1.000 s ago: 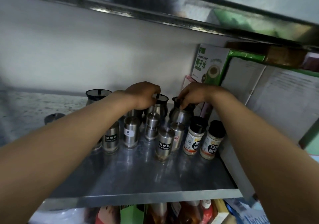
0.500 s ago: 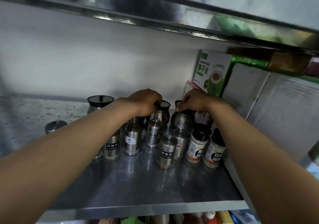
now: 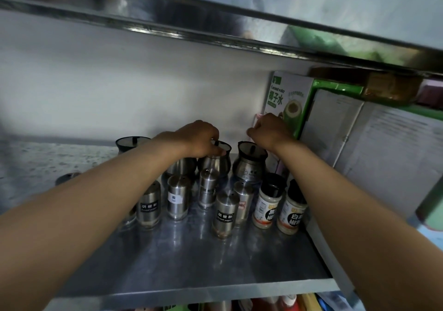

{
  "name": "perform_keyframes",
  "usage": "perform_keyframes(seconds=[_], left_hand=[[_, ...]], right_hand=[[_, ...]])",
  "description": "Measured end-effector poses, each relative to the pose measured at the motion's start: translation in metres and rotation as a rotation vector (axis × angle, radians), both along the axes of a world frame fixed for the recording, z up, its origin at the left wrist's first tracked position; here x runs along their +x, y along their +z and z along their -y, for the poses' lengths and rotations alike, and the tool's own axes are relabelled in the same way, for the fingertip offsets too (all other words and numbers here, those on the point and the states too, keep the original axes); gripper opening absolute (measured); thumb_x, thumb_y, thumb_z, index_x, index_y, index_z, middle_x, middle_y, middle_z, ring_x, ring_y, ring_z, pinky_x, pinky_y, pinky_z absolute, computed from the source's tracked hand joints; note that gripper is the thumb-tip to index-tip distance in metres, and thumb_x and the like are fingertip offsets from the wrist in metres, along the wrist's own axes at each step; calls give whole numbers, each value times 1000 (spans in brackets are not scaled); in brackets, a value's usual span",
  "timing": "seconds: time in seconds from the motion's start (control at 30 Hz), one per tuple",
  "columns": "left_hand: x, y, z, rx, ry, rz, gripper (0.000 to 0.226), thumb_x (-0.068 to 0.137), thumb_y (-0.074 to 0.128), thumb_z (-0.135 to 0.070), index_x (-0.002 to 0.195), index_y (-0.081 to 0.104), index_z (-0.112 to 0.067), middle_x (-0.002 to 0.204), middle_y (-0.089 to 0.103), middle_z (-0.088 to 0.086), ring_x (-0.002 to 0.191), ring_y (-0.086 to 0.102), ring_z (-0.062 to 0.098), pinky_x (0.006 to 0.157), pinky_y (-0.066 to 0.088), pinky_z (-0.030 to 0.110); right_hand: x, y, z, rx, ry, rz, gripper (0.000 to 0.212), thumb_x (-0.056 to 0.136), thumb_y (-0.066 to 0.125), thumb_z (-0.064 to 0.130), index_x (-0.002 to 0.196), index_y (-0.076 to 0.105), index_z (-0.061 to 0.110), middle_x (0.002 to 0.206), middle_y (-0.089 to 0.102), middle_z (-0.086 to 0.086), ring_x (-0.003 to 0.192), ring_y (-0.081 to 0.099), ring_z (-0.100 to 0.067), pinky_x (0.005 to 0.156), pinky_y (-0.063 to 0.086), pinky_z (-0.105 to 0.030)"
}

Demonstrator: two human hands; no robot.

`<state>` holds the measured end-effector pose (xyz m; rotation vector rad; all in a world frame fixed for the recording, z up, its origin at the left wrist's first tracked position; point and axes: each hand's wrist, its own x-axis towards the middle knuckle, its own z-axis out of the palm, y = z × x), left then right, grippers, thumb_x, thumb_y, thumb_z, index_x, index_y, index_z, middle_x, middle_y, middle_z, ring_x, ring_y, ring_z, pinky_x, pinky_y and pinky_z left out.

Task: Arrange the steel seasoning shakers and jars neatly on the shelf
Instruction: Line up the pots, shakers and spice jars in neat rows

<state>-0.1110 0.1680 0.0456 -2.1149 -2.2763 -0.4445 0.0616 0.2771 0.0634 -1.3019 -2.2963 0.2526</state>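
Left hand (image 3: 200, 138) is clamped over the rim of a steel jar (image 3: 214, 161) at the back of the shelf (image 3: 191, 270) — jar upright, long axis vertical, black lid up, body hanging directly below the fingers. Right hand (image 3: 269, 131) hovers loosely curled above and just right of a second steel jar (image 3: 249, 164), also upright; contact can't be confirmed, grip reads released. In front of both hands, the steel shakers (image 3: 177, 199) stand vertical in a loose cluster, caps up. Right of those, under the right forearm, two plastic spice bottles (image 3: 267, 205). Beyond the right hand — a coconut water carton (image 3: 286, 95).
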Motion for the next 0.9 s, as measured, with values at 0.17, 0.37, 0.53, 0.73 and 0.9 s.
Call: perform_keyframes(seconds=[0.17,0.37,0.53,0.73,0.9], left_hand=[[4,-5,-4,-7,5,-82,42,85,61,-49,106,61,-12,103,59,7,96,55,25,77,46,34],[3,-2,-3,-72,-38,-32,30,89,61,-36,105,61,-10,106,58,9,100,54,27,81,43,34],[-2,-3,-1,-57,-46,14,34,85,65,-37,108,61,-12,109,60,8,103,56,27,82,45,35],[-9,5,13,-17,-44,77,68,82,70,-38,140,41,-16,139,48,5,126,45,22,105,39,36],[-29,17,31,35,5,53,58,86,66,-29,138,43,-17,140,47,4,127,44,21,106,39,35]], right_hand=[[-3,4,8,-34,-1,-80,24,83,58,23,74,61,2,93,70,-17,82,67,-29,74,55,-34],[-12,4,17,-85,49,-104,28,78,57,25,78,67,-2,83,71,-16,83,69,-33,76,58,-42],[-17,5,27,-120,135,-58,24,82,58,21,80,70,0,86,72,-11,89,69,-32,75,54,-32],[-28,5,36,-135,254,23,24,86,64,8,107,74,13,113,71,-5,107,64,-19,82,44,-21],[-37,3,39,-257,468,180,44,84,68,15,129,64,15,124,61,-2,116,55,-17,94,44,-25]])
